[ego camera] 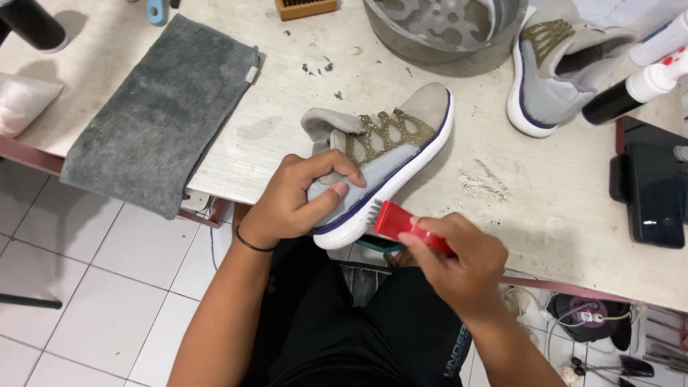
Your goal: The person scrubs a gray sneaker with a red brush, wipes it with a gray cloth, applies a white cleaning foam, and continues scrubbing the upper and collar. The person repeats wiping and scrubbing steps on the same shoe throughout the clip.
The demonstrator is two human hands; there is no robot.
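Head view is showing us the grey sneaker point(387, 154) that we are working on: it is lying on its side at the near edge of the worktable point(502, 208), heel hanging over the edge toward us, toe pointing to about one o'clock. We are judging the scrubbing to be under way rather than finished. The white sole rim is looking fairly clean along the stretch we can see, but we cannot tell how much of the far side or the underside is left, and the second sneaker point(552, 79), standing at two o'clock from the first, is waiting well apart.

Our left hand point(294, 201) is curling around the heel and collar, thumb pressing on the grey side panel, fingers closed around the shoe to steady it. Our right hand point(459, 265) is pinching the red brush point(408, 226) between thumb and bent fingers, and we are holding its white bristles against the sole rim near the heel.

Further out, a metal basin point(444, 29) is sitting at twelve o'clock, a folded grey towel point(161, 115) is lying at ten o'clock and drooping over the table edge, and a wooden brush point(304, 8) is resting at eleven o'clock. Bottles point(634, 89) and a black phone point(648, 190) are lying at three o'clock. Dark crumbs of dirt point(319, 69) are scattering over the tabletop near the basin.
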